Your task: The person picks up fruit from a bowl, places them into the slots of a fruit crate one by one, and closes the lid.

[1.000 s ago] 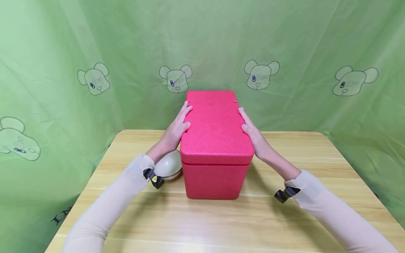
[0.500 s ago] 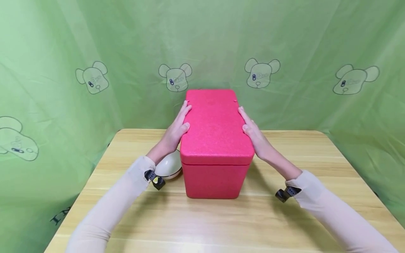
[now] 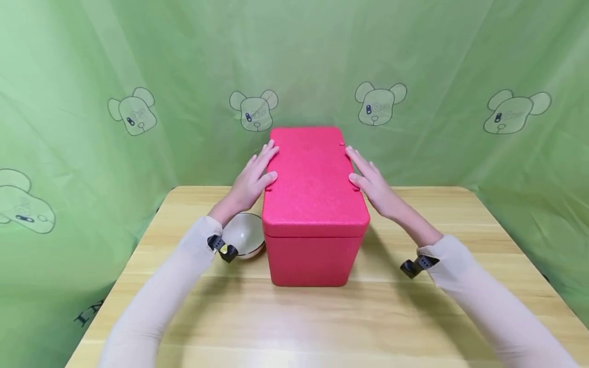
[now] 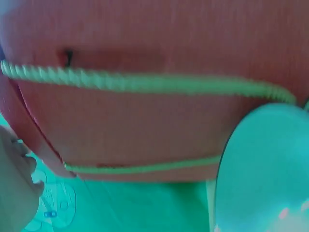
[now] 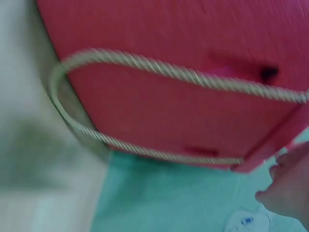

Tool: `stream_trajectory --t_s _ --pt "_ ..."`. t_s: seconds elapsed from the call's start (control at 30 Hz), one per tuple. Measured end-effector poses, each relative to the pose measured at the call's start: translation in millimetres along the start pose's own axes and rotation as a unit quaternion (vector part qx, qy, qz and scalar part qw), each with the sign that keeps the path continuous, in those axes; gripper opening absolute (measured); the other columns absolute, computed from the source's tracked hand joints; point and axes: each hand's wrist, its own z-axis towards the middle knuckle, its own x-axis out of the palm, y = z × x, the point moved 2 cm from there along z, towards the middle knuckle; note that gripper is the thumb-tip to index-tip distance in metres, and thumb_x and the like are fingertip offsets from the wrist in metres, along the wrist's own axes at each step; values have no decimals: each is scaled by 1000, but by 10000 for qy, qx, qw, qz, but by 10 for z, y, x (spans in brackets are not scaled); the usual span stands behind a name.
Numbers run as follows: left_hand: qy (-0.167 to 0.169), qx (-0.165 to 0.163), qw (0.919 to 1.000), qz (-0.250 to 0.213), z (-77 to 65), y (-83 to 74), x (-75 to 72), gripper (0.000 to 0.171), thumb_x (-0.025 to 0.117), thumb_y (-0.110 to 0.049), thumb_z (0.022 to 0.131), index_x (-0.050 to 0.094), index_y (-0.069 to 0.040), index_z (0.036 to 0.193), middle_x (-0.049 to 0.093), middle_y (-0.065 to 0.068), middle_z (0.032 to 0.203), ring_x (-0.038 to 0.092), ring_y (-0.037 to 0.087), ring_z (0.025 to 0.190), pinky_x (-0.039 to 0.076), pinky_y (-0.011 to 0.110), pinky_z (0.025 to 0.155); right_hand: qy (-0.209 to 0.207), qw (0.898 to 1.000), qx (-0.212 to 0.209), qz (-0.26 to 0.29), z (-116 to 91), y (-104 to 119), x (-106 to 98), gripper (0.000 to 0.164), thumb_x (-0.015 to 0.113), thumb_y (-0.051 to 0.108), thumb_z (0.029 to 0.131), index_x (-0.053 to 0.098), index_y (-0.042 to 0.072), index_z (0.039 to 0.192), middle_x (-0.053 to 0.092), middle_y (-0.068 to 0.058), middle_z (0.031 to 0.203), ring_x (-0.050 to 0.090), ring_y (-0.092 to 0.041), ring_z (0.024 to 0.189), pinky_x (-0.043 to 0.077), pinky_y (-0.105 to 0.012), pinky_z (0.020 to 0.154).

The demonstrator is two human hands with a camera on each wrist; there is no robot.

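A pink-red foam box (image 3: 313, 260) with its lid (image 3: 315, 199) on stands at the middle of the table. My left hand (image 3: 250, 181) lies along the lid's left edge, fingers nearly straight and fingertips at the rim. On the opposite edge, my right hand (image 3: 377, 189) lies the same way, its thumb at the rim. A light rope (image 5: 159, 65) loops along the box's right side in the right wrist view; another rope (image 4: 145, 82) runs along the left side in the left wrist view. Small notches show at the lid's edges.
A white bowl (image 3: 243, 232) with a dark rim stands close against the box's left side, partly under the left wrist in the head view. The wooden table (image 3: 294, 327) has a green curtain (image 3: 313, 61) with bear outlines behind it and at both sides.
Both hands have risen a little along the lid's edges, and the notches near the thumbs have come into sight. More of the bowl shows. The box stays in place with its lid on.
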Motion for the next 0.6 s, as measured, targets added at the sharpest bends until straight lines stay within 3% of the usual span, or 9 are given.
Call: stream_trajectory --t_s 0.2,0.47,0.6 --pt "245 -34 9977 635 105 216 -47 65 32 -48 95 21 -16 150 11 0 158 8 21 146 4 46 116 434 9904 -171 -1298 218 -156 -109 59 36 44 98 17 23 150 11 3 158 4 -17 146 -8 -50 114" --pt "376 -81 9964 749 92 262 30 64 27 -47 96 14 -17 151 8 -3 158 3 13 146 6 45 117 689 9865 -41 -1485 244 -241 -96 60 31 46 98 11 25 151 7 6 158 5 -20 146 -5 -48 115" --pt "363 -60 9955 878 131 252 8 63 27 -46 97 15 -15 151 9 -1 158 8 20 146 7 47 116 714 9846 -27 -1594 278 -244 -116 60 28 46 99 10 23 151 7 4 158 5 -20 146 -4 -48 115"
